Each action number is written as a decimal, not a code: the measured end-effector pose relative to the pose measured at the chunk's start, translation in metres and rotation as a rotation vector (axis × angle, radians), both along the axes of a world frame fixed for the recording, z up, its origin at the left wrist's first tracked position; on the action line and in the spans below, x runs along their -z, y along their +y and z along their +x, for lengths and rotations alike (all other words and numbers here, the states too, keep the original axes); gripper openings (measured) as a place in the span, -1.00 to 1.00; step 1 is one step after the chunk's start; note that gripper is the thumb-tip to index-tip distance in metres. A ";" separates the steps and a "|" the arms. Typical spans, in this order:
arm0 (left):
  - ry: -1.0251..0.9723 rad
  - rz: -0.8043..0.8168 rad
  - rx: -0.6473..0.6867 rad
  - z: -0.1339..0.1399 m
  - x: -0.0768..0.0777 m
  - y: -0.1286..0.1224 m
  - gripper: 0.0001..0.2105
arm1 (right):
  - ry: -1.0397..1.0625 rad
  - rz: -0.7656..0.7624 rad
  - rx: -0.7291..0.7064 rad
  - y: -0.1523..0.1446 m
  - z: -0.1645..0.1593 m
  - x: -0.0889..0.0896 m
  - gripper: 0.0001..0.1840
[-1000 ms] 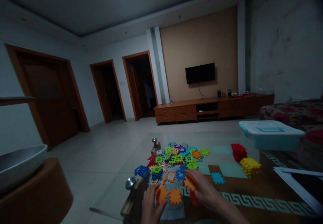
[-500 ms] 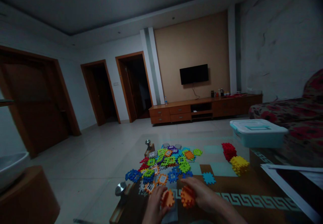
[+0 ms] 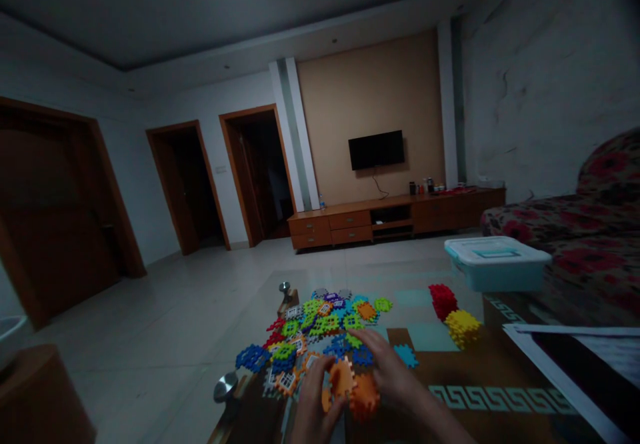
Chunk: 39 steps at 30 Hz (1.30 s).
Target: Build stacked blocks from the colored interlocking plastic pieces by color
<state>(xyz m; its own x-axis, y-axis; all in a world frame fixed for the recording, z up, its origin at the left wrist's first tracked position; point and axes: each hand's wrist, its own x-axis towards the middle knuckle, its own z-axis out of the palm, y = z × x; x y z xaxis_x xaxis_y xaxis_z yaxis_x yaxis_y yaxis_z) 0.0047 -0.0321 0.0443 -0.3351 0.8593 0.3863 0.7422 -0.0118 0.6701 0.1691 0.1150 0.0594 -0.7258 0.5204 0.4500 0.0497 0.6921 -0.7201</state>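
My left hand point(image 3: 315, 397) is closed around orange notched plastic building tiles point(image 3: 342, 379), its thumb below and its fingers behind them. Just right of these is a stack of orange notched tiles point(image 3: 364, 399), close under my right hand point(image 3: 393, 371). The fingers of that hand are stretched out toward the pile, reaching above a green tile point(image 3: 354, 341); whether its thumb touches the stack is hidden. A mixed pile of notched tiles point(image 3: 320, 324), in green, blue, orange, purple and grey, some with window patterns, spreads beyond both hands.
On the glass table point(image 3: 450, 371) stand a red stack point(image 3: 443, 302) and a yellow stack point(image 3: 463, 329) of tiles. A single light-blue tile point(image 3: 406, 355) lies nearer. At the right are a lidded teal box point(image 3: 497, 267) and white-edged papers point(image 3: 560, 364). Metal knobs point(image 3: 226, 387) edge the left side.
My left hand has raised its orange tiles slightly and turned them toward the stack. My right hand's fingers have stretched forward from the orange stack. The view has shifted a little.
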 end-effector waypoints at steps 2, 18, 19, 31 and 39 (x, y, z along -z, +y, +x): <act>-0.009 -0.061 -0.016 0.016 -0.008 0.014 -0.47 | 0.021 -0.035 0.158 0.017 0.008 0.014 -0.14; 0.297 -0.571 -0.207 -0.018 0.013 0.008 -0.26 | -0.257 -0.002 0.335 0.036 0.027 0.042 -0.27; 0.311 -0.540 -0.186 -0.027 0.022 0.007 -0.31 | -0.259 -0.009 0.327 0.035 0.027 0.041 -0.28; 0.205 -0.072 -0.212 -0.003 0.002 0.024 -0.56 | -0.564 0.039 0.519 0.040 0.042 0.040 -0.53; 0.336 -0.321 -0.038 0.060 -0.019 0.061 -0.67 | -0.449 0.073 0.282 0.051 0.032 0.054 -0.26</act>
